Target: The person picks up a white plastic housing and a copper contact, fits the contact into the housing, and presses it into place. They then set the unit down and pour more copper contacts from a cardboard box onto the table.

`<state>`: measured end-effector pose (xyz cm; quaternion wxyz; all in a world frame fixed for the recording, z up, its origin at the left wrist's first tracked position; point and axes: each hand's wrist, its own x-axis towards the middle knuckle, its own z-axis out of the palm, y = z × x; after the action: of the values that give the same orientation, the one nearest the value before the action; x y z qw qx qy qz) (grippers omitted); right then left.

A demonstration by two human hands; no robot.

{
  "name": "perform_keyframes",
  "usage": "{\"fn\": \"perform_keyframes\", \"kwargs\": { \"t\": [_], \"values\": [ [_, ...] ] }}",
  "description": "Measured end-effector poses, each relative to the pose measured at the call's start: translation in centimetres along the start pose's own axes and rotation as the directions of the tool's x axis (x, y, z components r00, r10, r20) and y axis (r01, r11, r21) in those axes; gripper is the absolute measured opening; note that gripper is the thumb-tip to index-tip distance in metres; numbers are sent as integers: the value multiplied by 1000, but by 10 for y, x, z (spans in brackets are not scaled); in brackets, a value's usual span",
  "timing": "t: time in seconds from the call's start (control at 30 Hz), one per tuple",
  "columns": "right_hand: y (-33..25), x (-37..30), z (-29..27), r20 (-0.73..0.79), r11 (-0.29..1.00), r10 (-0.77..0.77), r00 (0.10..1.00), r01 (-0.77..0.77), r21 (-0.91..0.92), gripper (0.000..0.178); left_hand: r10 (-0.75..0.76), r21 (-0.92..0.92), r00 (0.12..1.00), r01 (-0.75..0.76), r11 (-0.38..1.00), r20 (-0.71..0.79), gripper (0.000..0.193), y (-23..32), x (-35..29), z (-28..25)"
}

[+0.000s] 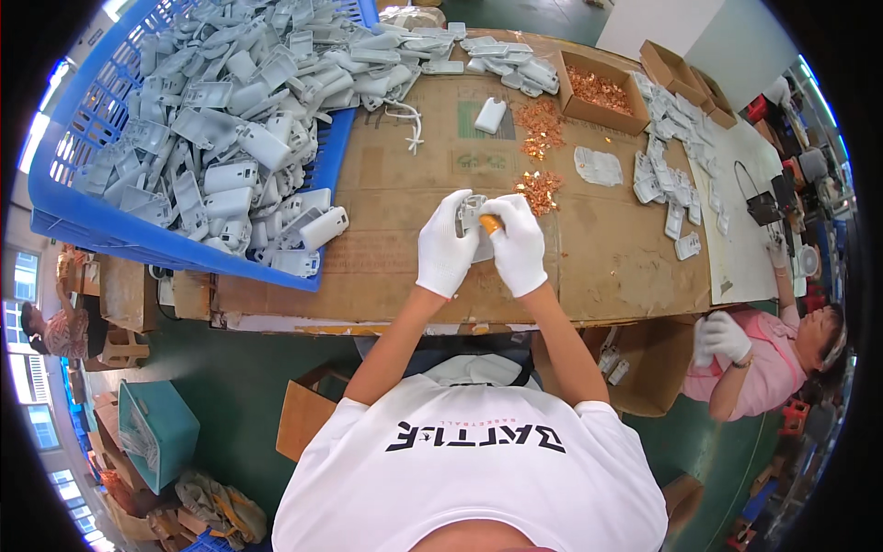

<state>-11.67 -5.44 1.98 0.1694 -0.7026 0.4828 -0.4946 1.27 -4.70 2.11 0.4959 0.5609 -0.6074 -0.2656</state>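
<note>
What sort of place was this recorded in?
Probably a factory assembly workshop: a blue crate heaped with pale plastic casings, piles of small copper-coloured pieces on a cardboard-covered table, and a gloved co-worker nearby.

You are holding at least one pale casing (471,213) with two gloved hands, a left hand (448,244) and a right hand (517,244). One blue basket (110,225) is carrying too many casings to count. To the basket's right on the table (635,267), two loose copper-coloured heaps (541,129), three open cardboard boxes (602,118), one white cord (411,120) and one lone white casing (490,115) are sitting. Nearer you than the basket, one teal bin (175,414) is standing on the floor (248,368).
</note>
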Motion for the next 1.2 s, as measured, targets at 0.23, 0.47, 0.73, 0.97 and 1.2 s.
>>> {"fn": "perform_keyframes", "kwargs": {
  "t": [0.23,0.47,0.73,0.97,1.2],
  "values": [
    [5,-26,4,-8,988,-70,998,68,-137,28,88,53,993,-84,995,-77,33,1,-29,8],
    [11,-41,7,40,928,317,947,-319,192,31,25,130,999,-29,991,29,32,3,-42,-3],
    [12,-28,-11,201,892,364,910,-402,208,16,42,256,985,-84,963,165,27,8,-34,-1],
    [13,-45,-22,302,916,390,870,-401,-25,14,25,227,979,-73,971,204,31,-6,-54,3],
    [9,-56,-24,200,975,220,955,-208,-79,15,24,50,966,-38,998,259,25,-13,-51,3]
  ]
}}
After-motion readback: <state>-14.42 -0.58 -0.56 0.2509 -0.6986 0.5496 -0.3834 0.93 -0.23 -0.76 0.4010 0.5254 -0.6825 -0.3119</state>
